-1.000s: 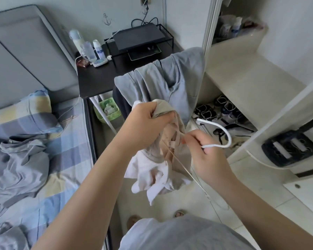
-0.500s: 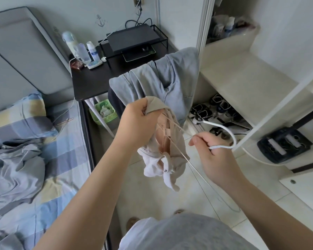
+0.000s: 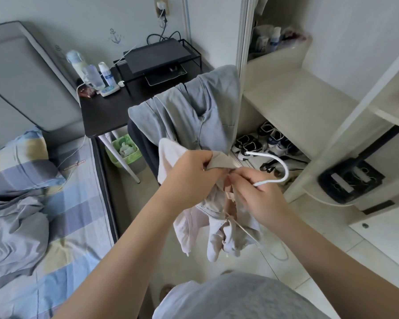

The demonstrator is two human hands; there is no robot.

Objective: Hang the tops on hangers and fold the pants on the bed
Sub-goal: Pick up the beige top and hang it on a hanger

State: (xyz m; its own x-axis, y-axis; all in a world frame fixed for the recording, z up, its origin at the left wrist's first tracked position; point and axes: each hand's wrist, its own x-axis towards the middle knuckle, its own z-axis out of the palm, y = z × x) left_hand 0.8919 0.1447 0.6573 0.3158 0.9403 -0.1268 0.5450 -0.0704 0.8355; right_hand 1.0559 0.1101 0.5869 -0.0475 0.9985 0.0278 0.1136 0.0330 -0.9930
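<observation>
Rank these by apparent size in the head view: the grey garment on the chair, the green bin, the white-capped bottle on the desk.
1. grey garment
2. green bin
3. white-capped bottle, though farthest away

Checked bed [image 3: 78, 226] bearing crumpled grey clothes [image 3: 14, 231], black side table [image 3: 106, 113] with bottles [image 3: 91, 73] and a dark riser [image 3: 157, 56]

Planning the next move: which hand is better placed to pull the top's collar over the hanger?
Left, probably. The left hand grips the top at its collar. The right hand pinches the white hanger below its hook, so it is busy steadying it.
</observation>
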